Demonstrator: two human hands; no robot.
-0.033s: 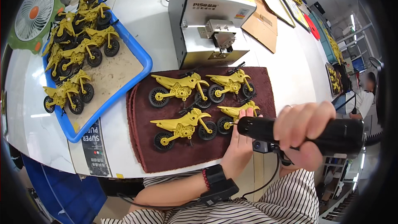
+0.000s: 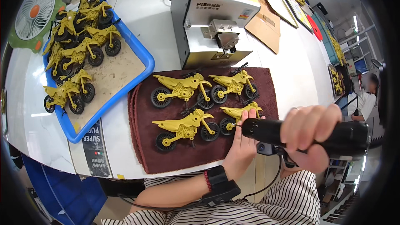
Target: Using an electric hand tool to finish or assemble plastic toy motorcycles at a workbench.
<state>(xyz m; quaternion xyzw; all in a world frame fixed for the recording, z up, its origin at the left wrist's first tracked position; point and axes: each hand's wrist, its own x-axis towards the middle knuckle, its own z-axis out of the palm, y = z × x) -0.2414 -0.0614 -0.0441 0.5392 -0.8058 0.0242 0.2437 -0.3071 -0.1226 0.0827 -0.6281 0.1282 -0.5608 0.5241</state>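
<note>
Head view: white counter [image 2: 291, 79] across the frame, maroon cloth [image 2: 200, 156] at centre, blue tray [image 2: 146, 70] of toy motorbikes [image 2: 79, 54] upper left, metal screw feeder [image 2: 204, 25] top centre. Black electric screwdriver [image 2: 266, 130], right of centre; right hand [image 2: 310, 135] has its grip wrapped round it. Yellow toy motorbike [image 2: 238, 112] being worked sits at the cloth's right; left hand [image 2: 241, 152] has fingers against it, can't tell if that grip pinches. Driver bit [image 2: 235, 124] points at its rear wheel [image 2: 226, 130], contact unclear. Step looks like screwing that wheel; next move calls for steady alignment, bike braced.
</note>
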